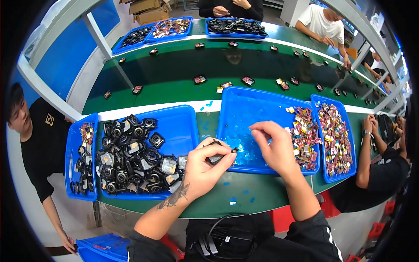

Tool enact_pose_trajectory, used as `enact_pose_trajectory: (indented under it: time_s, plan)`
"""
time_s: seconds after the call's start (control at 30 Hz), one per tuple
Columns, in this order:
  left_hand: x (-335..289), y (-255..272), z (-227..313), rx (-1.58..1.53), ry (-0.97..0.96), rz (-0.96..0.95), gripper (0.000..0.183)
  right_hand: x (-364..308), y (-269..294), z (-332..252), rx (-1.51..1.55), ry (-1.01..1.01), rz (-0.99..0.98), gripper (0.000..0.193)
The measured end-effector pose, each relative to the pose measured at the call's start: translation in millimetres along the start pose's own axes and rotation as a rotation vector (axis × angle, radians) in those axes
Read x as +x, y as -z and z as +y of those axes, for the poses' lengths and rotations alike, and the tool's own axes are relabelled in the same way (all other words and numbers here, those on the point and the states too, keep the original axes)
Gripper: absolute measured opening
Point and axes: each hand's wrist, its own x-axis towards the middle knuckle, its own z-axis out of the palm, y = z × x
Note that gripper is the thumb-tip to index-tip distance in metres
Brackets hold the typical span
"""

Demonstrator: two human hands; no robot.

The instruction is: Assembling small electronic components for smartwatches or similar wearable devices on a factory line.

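Green bench (209,205) runs across the workshop before a dark green belt (161,70), and I see blue trays lined up on it. Black watch cases (135,153) heap up in the left tray (181,131), whose blue bottom shows at the upper right. Middle tray (253,102) holds shiny blue film scraps (248,153) and, along its right side, a pile of small red, yellow and white parts (305,139); similar parts fill the narrow right tray (338,178). Near the middle tray's lower left corner, the left hand (205,168) pinches one dark case (214,159). Over that tray, the right hand (277,150) is loosely curled, thumb and forefinger apart. Some space separates the hands; a green strip borders the trays' near edges.
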Motion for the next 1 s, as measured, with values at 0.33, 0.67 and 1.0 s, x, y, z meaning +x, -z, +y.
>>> enact_pose_trajectory:
  time_s: [0.33,0.67,1.0]
  plan:
    - [-1.6,8.9,-6.2,-0.343,0.146,-0.081,0.045,-7.5,-10.6,-29.6,0.452,0.036,0.130,0.010]
    - [-1.2,6.3,-4.2,-0.531,0.207,-0.084,0.050,-16.1,-16.7,-44.2,0.408,0.098,-0.137,0.026]
    - [-0.5,9.7,3.1,-0.428,0.186,-0.224,0.045,-15.8,-12.9,-60.4,0.138,0.171,0.057,0.010]
